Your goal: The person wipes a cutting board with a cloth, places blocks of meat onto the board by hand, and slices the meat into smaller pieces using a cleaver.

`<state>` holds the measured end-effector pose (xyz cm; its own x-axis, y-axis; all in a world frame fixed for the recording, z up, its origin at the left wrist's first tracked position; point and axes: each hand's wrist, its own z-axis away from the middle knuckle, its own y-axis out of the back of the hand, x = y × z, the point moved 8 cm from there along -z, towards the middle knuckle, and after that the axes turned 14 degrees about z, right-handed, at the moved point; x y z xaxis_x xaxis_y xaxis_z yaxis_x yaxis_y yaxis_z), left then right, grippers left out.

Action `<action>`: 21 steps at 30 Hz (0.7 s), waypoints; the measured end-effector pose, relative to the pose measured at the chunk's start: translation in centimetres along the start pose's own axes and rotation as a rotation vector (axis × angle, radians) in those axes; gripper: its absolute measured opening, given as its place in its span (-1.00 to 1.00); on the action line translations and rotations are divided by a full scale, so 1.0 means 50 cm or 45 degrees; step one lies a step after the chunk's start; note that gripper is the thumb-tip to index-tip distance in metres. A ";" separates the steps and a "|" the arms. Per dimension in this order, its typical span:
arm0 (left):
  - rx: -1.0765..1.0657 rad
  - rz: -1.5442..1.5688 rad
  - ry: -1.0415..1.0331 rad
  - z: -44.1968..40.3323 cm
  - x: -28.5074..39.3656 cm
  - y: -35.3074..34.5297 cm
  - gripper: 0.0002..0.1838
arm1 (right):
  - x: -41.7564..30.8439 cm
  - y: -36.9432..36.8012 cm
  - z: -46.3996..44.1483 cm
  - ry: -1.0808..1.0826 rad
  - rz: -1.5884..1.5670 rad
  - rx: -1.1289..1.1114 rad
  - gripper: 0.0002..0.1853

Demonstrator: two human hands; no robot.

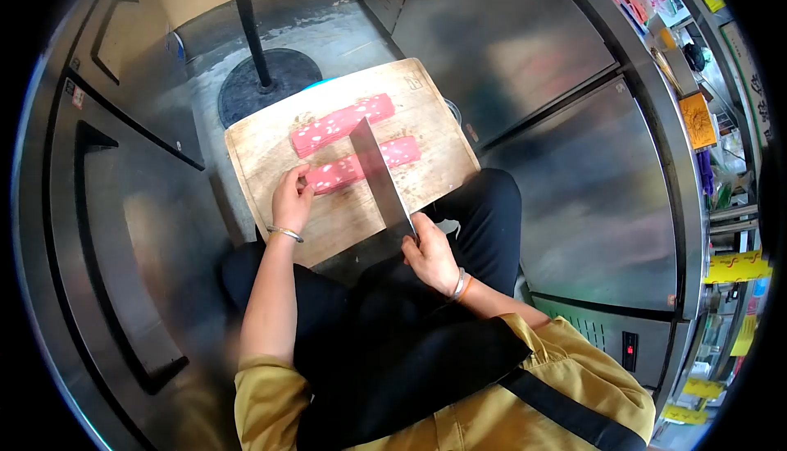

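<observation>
Two flat pink stacks with white spots lie on a wooden cutting board (248, 152). My right hand (433, 256) is wrapped round the handle of a wide cleaver (377, 170), whose blade stands upright across the nearer pink stack (334, 174). At that stack's left end, my left hand (293, 197) touches it with bent fingertips; whether they pinch it is hard to tell. The farther pink stack (344, 125) lies just beyond, untouched.
Steel cabinet doors rise on the left (156, 246) and on the right (598, 205). Behind the board stands a black round base (238, 82) with a pole. Shelves with packets and an orange box (698, 121) line the far right.
</observation>
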<state>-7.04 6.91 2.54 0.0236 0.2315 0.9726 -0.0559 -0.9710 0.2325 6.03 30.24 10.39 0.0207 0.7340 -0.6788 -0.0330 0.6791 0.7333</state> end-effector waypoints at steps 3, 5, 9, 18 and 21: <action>0.085 0.013 0.023 -0.004 -0.016 0.011 -0.62 | -0.004 -0.021 -0.001 -0.008 -0.083 -0.030 -0.80; 0.065 0.173 0.109 -0.006 -0.039 0.008 -0.66 | -0.024 -0.031 -0.002 0.092 -0.002 -0.028 -0.86; 0.062 0.205 0.139 -0.014 -0.055 0.009 -0.68 | -0.054 -0.043 -0.008 0.162 0.035 -0.023 -0.85; 0.064 0.185 0.208 -0.010 -0.059 0.007 -0.67 | -0.049 -0.052 -0.007 0.121 0.073 -0.016 -0.84; 0.051 0.189 0.179 -0.010 -0.050 0.007 -0.66 | -0.044 -0.058 -0.009 0.126 0.081 -0.020 -0.84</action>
<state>-7.63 6.03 0.20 -0.1217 0.0888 0.9886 -0.0082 -0.9960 0.0884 5.65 26.65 9.76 -0.0811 0.7710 -0.6317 -0.0466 0.6302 0.7751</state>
